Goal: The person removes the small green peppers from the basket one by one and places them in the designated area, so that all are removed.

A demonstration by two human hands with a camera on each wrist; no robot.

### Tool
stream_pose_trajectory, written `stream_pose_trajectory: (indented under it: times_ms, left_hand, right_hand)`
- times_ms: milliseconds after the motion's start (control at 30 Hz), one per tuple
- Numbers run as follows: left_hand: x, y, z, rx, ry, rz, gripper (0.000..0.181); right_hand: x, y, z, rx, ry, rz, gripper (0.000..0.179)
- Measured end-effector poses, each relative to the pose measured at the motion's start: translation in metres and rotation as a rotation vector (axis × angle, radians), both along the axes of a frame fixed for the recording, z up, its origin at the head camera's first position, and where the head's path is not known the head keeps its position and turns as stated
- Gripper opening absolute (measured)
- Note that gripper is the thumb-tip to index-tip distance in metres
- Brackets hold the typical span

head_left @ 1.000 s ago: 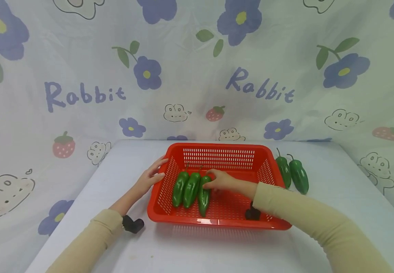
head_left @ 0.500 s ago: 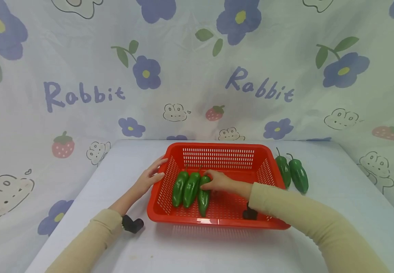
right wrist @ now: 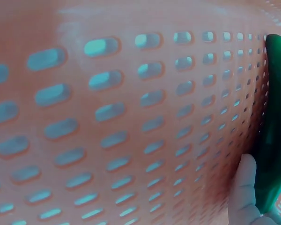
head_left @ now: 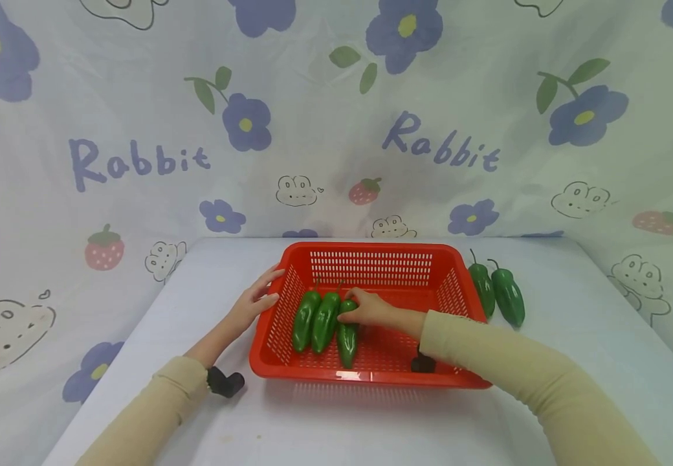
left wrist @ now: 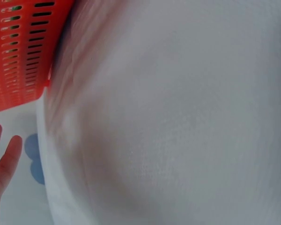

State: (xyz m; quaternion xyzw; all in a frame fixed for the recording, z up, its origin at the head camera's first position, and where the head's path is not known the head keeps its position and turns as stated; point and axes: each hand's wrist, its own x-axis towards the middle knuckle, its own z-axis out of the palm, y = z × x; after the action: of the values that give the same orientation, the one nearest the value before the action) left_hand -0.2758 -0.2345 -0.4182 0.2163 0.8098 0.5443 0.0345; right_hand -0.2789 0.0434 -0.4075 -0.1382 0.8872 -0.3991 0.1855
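A red plastic basket (head_left: 371, 377) with slotted walls stands on the table, and three green peppers lie side by side in its left half. My right hand (head_left: 373, 309) reaches in and grips the upper end of the rightmost pepper (head_left: 347, 343). In the right wrist view the thumb (right wrist: 245, 192) lies against the pepper's side (right wrist: 275, 117). The other two peppers, the left one (head_left: 306, 321) and the middle one (head_left: 326, 323), lie just left of it. My left hand (head_left: 255, 301) rests on the basket's left rim with fingers extended; part of it shows in the left wrist view.
Two more green peppers, one (head_left: 482, 288) close against the basket's right side and one (head_left: 508, 298) beside it, lie on the white table (head_left: 558, 323). A patterned cloth (head_left: 336, 129) hangs behind the table. Black wrist mounts (head_left: 226, 382) sit on both forearms.
My right hand has shifted slightly left, its thumb and fingers farther round the pepper's upper end. The left hand stays at the rim. The whole head view has drifted a little.
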Motion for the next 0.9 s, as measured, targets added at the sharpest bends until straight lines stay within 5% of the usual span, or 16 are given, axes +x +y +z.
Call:
stream_pose_trajectory:
  times_ms: [900]
  left_hand:
    - [0.002,0.000,0.000,-0.010,-0.006,0.017,0.051]
  right_hand:
    - [-0.010,0.014,0.009,-0.019,-0.047,0.042,0.047]
